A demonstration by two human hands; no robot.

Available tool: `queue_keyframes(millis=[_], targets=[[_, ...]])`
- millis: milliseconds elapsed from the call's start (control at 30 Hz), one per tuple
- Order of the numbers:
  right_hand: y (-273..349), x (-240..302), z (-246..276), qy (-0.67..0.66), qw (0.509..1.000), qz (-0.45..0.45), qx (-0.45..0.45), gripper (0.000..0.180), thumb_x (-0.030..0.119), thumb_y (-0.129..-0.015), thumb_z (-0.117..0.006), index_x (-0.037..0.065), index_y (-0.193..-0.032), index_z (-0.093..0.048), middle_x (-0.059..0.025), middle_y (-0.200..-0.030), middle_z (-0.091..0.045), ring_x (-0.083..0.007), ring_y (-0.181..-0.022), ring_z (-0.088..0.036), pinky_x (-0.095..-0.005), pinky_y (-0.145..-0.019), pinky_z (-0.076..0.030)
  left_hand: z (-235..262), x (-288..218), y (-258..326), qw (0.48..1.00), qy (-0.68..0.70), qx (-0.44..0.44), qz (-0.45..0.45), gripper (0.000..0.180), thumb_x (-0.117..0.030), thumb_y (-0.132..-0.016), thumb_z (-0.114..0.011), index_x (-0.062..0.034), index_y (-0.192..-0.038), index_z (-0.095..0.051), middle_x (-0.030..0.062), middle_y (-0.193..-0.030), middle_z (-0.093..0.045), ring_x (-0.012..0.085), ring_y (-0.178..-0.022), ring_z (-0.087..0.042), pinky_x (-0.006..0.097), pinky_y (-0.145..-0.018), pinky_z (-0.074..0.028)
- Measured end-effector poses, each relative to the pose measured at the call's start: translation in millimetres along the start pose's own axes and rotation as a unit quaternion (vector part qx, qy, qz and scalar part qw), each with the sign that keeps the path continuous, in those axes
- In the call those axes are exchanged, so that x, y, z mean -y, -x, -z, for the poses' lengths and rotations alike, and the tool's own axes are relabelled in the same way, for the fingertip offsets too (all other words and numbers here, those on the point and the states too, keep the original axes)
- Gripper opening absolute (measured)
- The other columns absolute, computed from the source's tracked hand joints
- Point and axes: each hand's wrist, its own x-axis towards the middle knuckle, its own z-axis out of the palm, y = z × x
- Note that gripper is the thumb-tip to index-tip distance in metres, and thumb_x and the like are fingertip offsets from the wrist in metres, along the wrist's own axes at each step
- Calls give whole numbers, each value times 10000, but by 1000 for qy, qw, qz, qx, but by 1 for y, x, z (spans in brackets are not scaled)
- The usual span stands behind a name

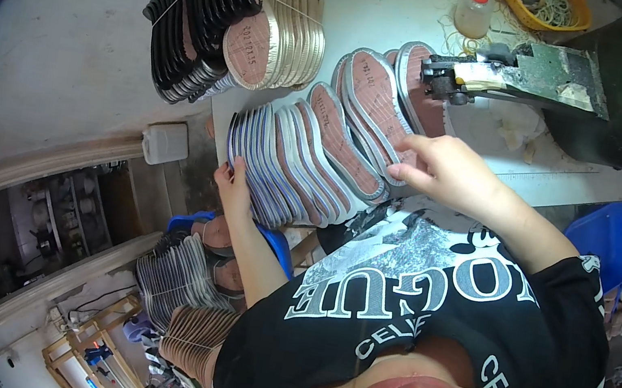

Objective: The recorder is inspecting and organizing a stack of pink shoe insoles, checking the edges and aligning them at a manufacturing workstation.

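Note:
A long row of insoles (292, 162) with pale and bluish edges stands packed on edge along the near side of the table. My left hand (234, 188) rests against the left end of this row, its thumb and fingers apart. At the right, several pinkish-brown insoles (375, 81) with grey rims lean over one another, with handwriting on their faces. My right hand (446, 171) is at the near end of these leaning insoles, thumb and forefinger spread apart. Part of the insole ends is hidden behind its fingers.
Tied bundles of black insoles (198, 11) and gold-edged insoles (292, 35) stand at the far left. A green machine arm (544, 77) reaches in from the right. Behind are a red-tipped bottle (474, 12) and a yellow basket (566, 23). More bundled insoles (178, 275) lie below left.

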Motion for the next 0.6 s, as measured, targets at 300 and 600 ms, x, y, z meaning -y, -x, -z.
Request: queue_keyframes(millis=[300,600], targets=[[20,-8,5,-158,987,-20,-13,343,308,-864,-631,-14,-981,-640,-111,-679,-630,-183,-584,-601,-290,-578,-461,12,-72,36,991,-67,-28,-116,878,-152,-623,-847,19,-1339,-369,170,-1258,-433,250,-1143,-489,356,-980,-392],[4,21,-17,-411,892,136,-127,397,245,-897,-618,-42,-1161,-549,-101,-1055,-626,-123,-932,-566,-274,-808,-468,-98,-210,157,899,114,240,-348,950,-31,-590,-794,-31,-1392,-285,140,-1259,-349,263,-1220,-382,382,-1039,-316]])
